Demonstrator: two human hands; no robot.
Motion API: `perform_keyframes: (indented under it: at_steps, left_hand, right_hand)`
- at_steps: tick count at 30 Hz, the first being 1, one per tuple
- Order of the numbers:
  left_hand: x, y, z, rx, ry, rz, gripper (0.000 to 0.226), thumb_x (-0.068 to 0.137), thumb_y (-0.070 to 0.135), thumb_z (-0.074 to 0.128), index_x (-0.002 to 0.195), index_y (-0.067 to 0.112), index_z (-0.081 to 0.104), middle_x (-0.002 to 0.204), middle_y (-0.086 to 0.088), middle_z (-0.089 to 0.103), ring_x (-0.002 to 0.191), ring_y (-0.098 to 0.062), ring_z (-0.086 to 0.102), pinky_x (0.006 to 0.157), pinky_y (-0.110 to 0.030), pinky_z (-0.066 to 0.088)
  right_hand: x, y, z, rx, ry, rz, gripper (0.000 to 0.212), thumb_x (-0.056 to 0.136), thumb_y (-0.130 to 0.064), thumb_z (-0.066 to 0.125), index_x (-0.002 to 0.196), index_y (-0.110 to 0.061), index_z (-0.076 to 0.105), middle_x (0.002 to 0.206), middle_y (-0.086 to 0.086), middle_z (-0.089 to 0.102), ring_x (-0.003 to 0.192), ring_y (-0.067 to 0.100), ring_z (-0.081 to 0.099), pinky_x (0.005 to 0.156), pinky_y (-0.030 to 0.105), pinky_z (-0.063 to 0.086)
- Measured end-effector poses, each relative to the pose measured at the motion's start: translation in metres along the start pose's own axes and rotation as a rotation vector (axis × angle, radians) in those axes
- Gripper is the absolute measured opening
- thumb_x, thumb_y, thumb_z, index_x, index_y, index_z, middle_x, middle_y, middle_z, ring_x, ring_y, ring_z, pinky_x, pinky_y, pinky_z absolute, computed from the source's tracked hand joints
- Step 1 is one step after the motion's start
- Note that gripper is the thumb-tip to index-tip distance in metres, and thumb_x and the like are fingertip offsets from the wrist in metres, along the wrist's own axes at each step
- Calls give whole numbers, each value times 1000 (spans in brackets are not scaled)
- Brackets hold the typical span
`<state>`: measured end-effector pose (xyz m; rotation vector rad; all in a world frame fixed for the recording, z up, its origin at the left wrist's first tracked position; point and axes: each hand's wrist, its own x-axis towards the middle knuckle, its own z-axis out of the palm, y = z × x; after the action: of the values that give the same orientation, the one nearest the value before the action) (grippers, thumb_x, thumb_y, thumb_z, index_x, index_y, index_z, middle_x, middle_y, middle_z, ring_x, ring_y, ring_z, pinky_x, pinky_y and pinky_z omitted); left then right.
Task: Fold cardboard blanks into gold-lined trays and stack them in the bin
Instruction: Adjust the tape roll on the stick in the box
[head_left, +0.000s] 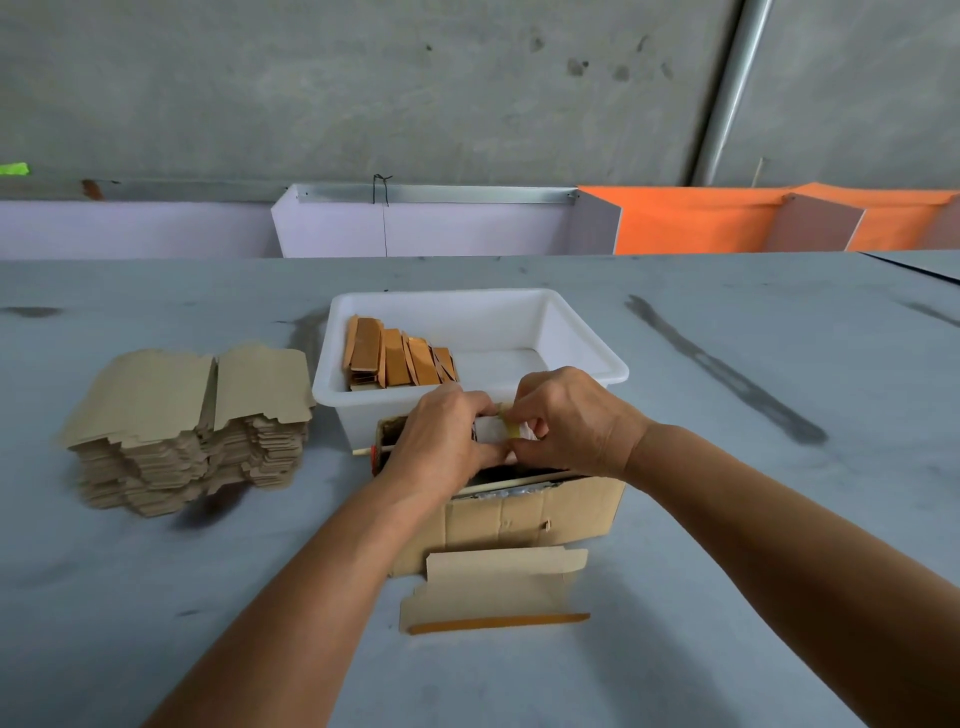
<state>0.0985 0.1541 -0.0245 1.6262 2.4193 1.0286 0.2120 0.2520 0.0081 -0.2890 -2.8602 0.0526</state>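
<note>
A white bin (582, 332) stands mid-table with several folded gold-lined trays (397, 358) leaning in a row at its left side. A tall stack of brown cardboard blanks (192, 421) lies to the left. One loose blank (498, 584) with a gold strip along its near edge lies in front of a corrugated cardboard box (540, 514). Over that box my left hand (441, 439) and my right hand (566, 421) meet, both pinching a small white and yellow piece (501, 432). What that piece is cannot be told.
A thin wooden stick (363, 451) pokes out at the box's left end. The grey table (779, 519) has dark smudges on the right. Lilac and orange panels (691, 221) stand along the far edge, below a concrete wall.
</note>
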Motion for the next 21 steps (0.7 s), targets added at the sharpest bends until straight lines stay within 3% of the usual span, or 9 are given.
perform_keyframes:
  at_steps: [8,15,21]
  left_hand:
    - [0,1,1,29,2,-1,44,70,31,80,109,19,66,97,-2,56,91,-15,49,72,-25,35]
    - [0,0,1,20,-3,-10,39,70,33,80,104,17,68,93,-1,53,89,-15,49,69,-25,34]
    - [-1,0,0,20,7,15,37,75,27,76,110,19,68,98,-5,56,95,-19,53,72,-26,38]
  right_hand:
    - [1,0,3,66,113,-25,13,75,1,61,64,3,69,60,15,55,49,22,41,51,25,33]
    - [-1,6,0,94,84,-10,12,77,-13,66,75,-4,74,70,12,66,59,20,53,61,29,48]
    - [-1,0,4,2,54,-17,15,79,-16,65,83,-3,72,76,12,61,61,19,45,59,23,34]
